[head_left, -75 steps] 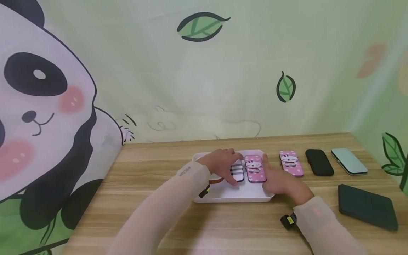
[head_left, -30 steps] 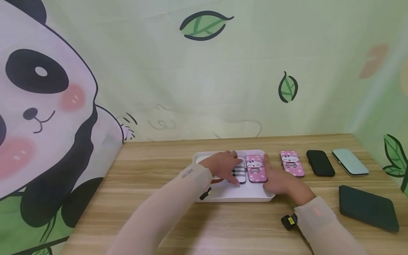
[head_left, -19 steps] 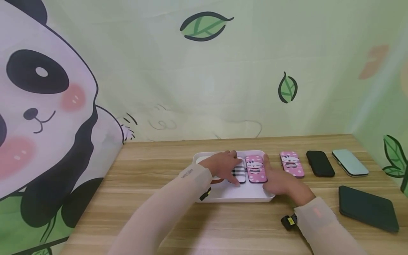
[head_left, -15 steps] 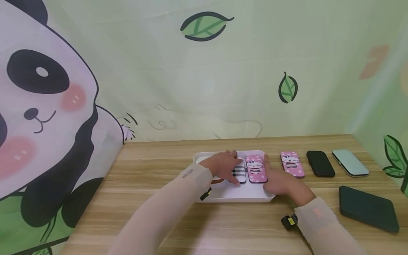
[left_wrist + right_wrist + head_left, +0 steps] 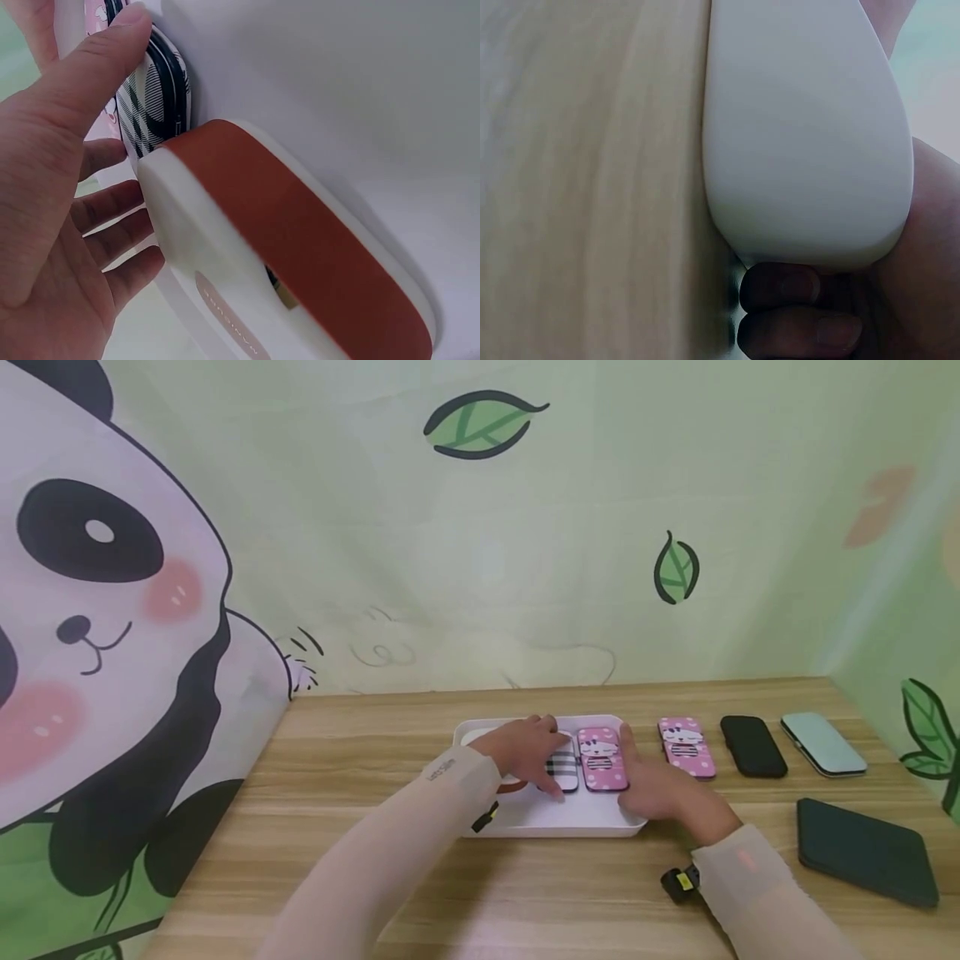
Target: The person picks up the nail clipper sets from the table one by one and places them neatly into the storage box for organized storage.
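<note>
A white tray (image 5: 555, 830) sits on the wooden table with several cases in it. My left hand (image 5: 525, 750) spans a black-and-white plaid zip case (image 5: 564, 772), thumb on its near end and index finger toward its far end. Left of it lies a white manicure case (image 5: 180, 217) with a brown band (image 5: 300, 225), mostly hidden by my hand in the head view. A pink cat-print case (image 5: 602, 760) lies right of the plaid one. My right hand (image 5: 654, 783) grips the tray's right end, with fingers curled outside its wall in the right wrist view.
On the table right of the tray are a second pink cat-print case (image 5: 686, 747), a black case (image 5: 753, 746) and a pale blue case (image 5: 822, 743). A larger dark green flat item (image 5: 866, 852) lies nearer. A panda-print cloth (image 5: 480, 560) hangs behind.
Since the earliest frame the plaid case has shifted slightly to the right under my left hand, showing more of its pattern. Over the last second both hands have stayed in place.
</note>
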The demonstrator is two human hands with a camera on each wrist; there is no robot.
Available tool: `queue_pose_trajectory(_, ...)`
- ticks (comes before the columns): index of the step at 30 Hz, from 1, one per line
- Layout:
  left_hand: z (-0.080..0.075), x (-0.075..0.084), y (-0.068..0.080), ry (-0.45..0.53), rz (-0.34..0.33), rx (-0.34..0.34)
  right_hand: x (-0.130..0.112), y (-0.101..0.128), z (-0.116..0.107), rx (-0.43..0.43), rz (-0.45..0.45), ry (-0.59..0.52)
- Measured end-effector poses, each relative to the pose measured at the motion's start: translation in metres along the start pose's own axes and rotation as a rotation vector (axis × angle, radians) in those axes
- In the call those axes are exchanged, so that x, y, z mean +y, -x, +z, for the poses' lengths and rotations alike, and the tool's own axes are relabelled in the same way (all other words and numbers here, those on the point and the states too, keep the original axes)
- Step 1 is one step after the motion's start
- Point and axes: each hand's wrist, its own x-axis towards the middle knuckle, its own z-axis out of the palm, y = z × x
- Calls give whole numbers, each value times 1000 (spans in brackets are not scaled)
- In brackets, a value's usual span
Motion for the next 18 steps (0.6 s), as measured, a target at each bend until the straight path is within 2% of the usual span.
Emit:
queue_pose_trajectory(8,0,-2,5,31,-5,7,0,-1,1,2,-4,8)
queue_pose_trajectory(18,0,-13,6,22,-5,54,-2,1,0,6,-24,19)
